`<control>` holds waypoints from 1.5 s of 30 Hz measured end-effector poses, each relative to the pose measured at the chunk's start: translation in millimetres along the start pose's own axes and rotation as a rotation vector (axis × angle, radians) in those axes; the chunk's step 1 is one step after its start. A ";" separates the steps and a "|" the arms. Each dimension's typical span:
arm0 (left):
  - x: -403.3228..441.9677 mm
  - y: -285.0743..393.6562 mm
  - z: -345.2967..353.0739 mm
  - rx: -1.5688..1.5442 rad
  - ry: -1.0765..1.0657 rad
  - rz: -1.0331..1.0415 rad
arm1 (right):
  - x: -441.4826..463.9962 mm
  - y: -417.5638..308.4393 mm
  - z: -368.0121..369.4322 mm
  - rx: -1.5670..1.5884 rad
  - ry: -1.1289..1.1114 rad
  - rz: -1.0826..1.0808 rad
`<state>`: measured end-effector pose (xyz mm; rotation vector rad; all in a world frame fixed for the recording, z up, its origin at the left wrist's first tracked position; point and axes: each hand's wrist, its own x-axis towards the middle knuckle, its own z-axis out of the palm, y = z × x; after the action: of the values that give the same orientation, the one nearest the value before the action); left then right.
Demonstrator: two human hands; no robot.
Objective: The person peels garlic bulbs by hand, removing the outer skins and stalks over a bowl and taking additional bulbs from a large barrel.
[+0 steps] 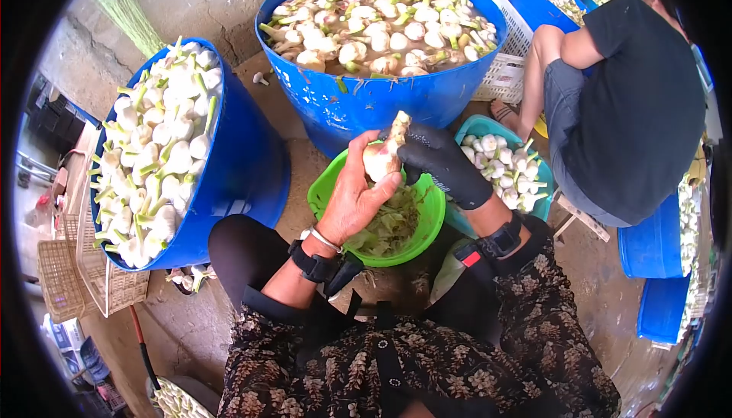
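Observation:
My bare left hand (355, 191) is closed around a garlic bulb (380, 162), its stem pointing up. Against the stem side of the bulb, my right hand (444, 165) in a black glove has its fingers bent round; the glove hides where they press. Below both hands stands a bright green basin (433, 229) holding peeled-off garlic skins and leaves (389, 227). To the right of it is a teal basin (543, 206) of cleaned, whitish garlic bulbs (505, 165).
A large blue tub (381, 98) of garlic in murky water stands ahead. At left a blue barrel (248, 159) is heaped with garlic, beside plastic crates (126, 288). A person in a black shirt (633, 98) sits at right, near more blue tubs (650, 239).

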<state>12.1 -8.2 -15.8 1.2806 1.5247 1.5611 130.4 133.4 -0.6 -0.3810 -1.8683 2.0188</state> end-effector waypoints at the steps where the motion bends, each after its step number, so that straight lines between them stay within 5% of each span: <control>1: 1.0 0.3 -1.5 -0.078 -0.022 -0.046 | -0.4 -5.8 -3.4 -0.006 -0.039 0.032; 11: 3.1 3.1 6.5 0.541 0.116 0.167 | 7.1 11.1 5.0 0.003 0.125 -0.023; 14: 3.7 6.3 7.9 0.471 0.115 0.150 | 6.4 11.8 12.4 0.092 0.182 -0.083; 20: 6.1 -11.8 2.5 -1.322 -0.350 -0.352 | 7.4 18.2 5.9 0.143 0.149 -0.048; 24: 9.2 -17.9 1.7 -0.594 0.150 -0.405 | 7.5 22.0 14.4 0.022 0.296 -0.101; 27: 4.7 -13.1 10.1 0.173 0.340 0.133 | 10.6 29.2 12.5 -0.014 0.352 -0.101; 29: 2.8 -17.3 16.3 0.220 0.373 0.116 | 7.4 28.3 15.6 0.093 0.299 -0.010; 33: -0.6 -6.9 -2.3 -0.510 0.071 -0.243 | -2.3 13.6 17.4 0.369 0.147 0.077; 36: -3.6 -0.5 -1.4 -0.884 -0.040 -0.252 | -0.6 26.1 4.2 0.348 0.144 0.069; 43: -3.8 14.8 -11.4 -0.870 -0.174 -0.085 | 13.8 42.3 -29.3 0.329 0.464 0.086; 45: -7.2 19.1 -15.7 -0.848 -0.216 -0.055 | 17.8 58.5 -51.6 -0.219 0.381 -0.092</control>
<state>4.1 -23.9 3.1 0.8531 0.6169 1.6838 132.0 184.1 -62.5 -0.6735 -1.8253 1.5546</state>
